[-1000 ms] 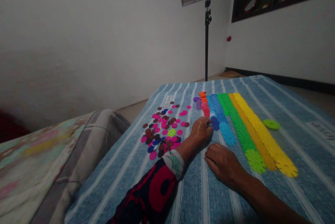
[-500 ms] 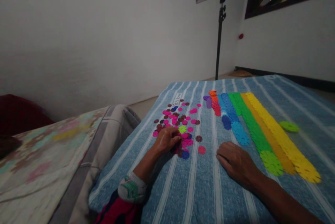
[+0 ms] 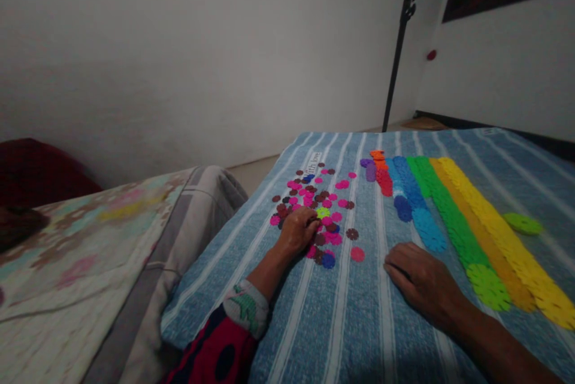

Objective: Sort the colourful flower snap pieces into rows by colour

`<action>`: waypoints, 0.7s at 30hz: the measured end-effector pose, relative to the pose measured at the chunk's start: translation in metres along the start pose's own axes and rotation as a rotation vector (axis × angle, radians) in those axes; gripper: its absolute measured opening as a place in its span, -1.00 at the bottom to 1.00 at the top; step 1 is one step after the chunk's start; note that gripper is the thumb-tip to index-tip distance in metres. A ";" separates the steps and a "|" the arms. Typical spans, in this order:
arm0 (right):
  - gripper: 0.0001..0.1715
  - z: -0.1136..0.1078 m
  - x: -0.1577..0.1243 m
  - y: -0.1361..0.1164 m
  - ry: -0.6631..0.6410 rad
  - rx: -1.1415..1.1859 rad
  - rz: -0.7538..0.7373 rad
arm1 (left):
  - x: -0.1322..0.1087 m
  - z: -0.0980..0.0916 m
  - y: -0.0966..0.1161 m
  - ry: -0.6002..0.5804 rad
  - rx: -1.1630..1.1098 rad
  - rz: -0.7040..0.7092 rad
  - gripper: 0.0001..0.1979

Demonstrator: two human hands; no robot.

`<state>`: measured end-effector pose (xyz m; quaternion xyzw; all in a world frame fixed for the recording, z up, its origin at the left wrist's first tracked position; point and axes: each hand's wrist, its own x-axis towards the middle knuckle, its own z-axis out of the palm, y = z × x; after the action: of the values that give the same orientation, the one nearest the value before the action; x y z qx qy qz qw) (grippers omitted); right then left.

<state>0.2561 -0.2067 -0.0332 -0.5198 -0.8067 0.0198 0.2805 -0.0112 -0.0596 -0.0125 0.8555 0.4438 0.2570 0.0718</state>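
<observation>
Your left hand (image 3: 300,229) lies curled on the scatter of pink and maroon flower discs (image 3: 324,201), left of the sorted colour rows (image 3: 453,222) on the striped blanket (image 3: 350,324). I cannot tell whether it pinches one. Your right hand (image 3: 420,282) rests flat and empty near the rows. The discs look like thin, light, stiff plastic (notched rims), so pinch one by its edge, since the soft cloth gives beneath.

Sleeve (image 3: 220,354) on my left arm was long: dark ground, big red-pink blotches, one black oval spot. Cuff (image 3: 246,307) was pale grey with green motif. Left hand (image 3: 300,229) was bare past cuff. Right hand (image 3: 420,281) and forearm were bare, unsleeved to frame edge.
</observation>
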 end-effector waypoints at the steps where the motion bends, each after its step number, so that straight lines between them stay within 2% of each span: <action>1: -0.73 -0.001 0.000 0.000 0.001 0.003 0.000 | 0.000 0.000 -0.002 0.035 -0.015 -0.003 -0.94; 5: -0.71 -0.002 0.001 -0.001 0.002 0.014 -0.008 | -0.002 -0.004 0.005 0.109 -0.055 0.095 -0.95; 9: -0.71 -0.001 0.000 0.001 -0.005 0.013 -0.004 | -0.001 -0.004 0.020 0.040 -0.073 0.278 -0.89; 11: -0.71 0.000 -0.001 0.002 -0.008 0.010 -0.005 | 0.001 0.001 0.022 0.009 -0.050 0.325 -0.87; 17: -0.70 -0.001 0.000 0.000 -0.006 0.007 0.000 | 0.006 0.014 0.011 0.064 0.087 0.225 -0.87; 21: -0.69 -0.002 0.000 -0.001 -0.014 0.006 0.010 | 0.004 0.012 0.016 0.085 0.053 0.246 -0.87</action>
<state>0.2567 -0.2080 -0.0309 -0.5229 -0.8058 0.0275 0.2764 0.0084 -0.0648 -0.0159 0.8933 0.3451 0.2878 -0.0017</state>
